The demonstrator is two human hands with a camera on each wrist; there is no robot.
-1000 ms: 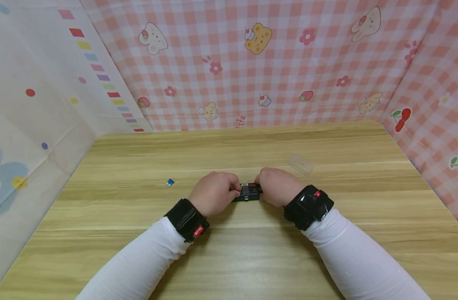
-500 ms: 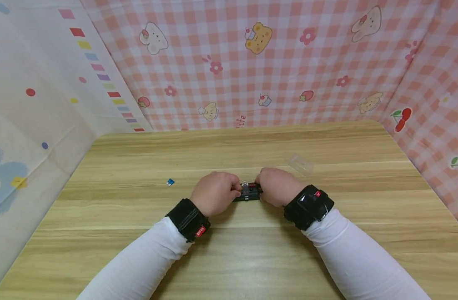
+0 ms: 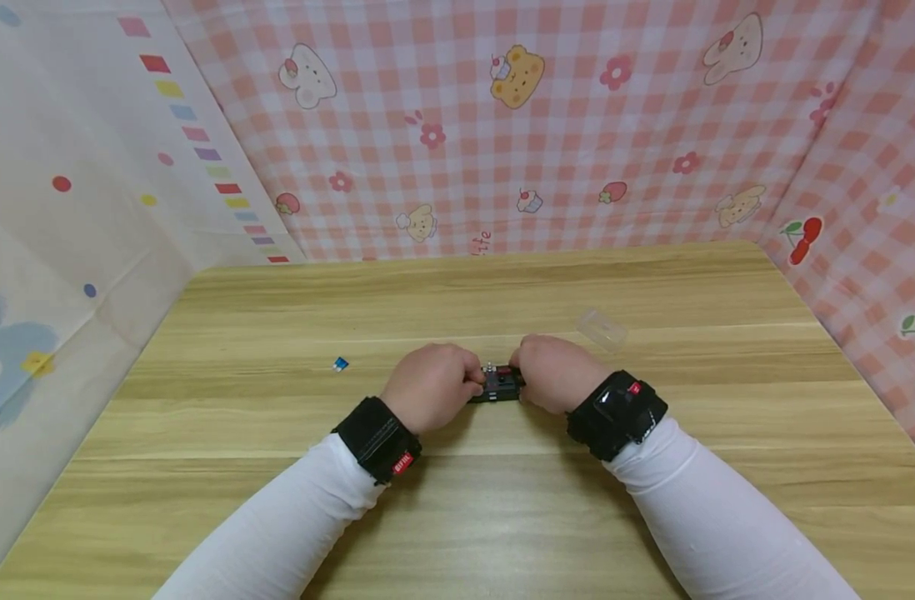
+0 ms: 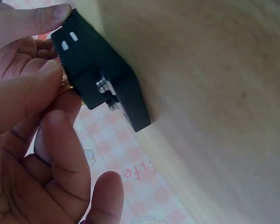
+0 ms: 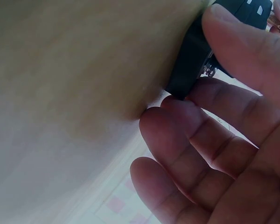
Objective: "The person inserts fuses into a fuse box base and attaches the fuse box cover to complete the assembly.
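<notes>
A black fuse holder (image 3: 500, 385) with metal screw studs on top lies at mid-table between both hands. My left hand (image 3: 435, 385) is at its left end; in the left wrist view its thumb and forefinger pinch thin copper-coloured wire strands (image 4: 65, 84) right at the holder's side. My right hand (image 3: 561, 373) grips the other end, with the thumb on the holder's near side, as the right wrist view shows, and the forefinger at its far side. The remaining right fingers are bent loosely beside the holder. The wire's inner end is hidden by the holder.
A small blue piece with metal parts (image 3: 341, 364) lies on the wooden table (image 3: 457, 517), left of the hands. Behind the right hand is a clear plastic cover (image 3: 602, 330). Patterned cloth (image 3: 457, 108) hangs along the back and both sides.
My left hand has shifted very slightly right, closer against the holder's end. The right hand, the holder and the loose pieces stay in place.
</notes>
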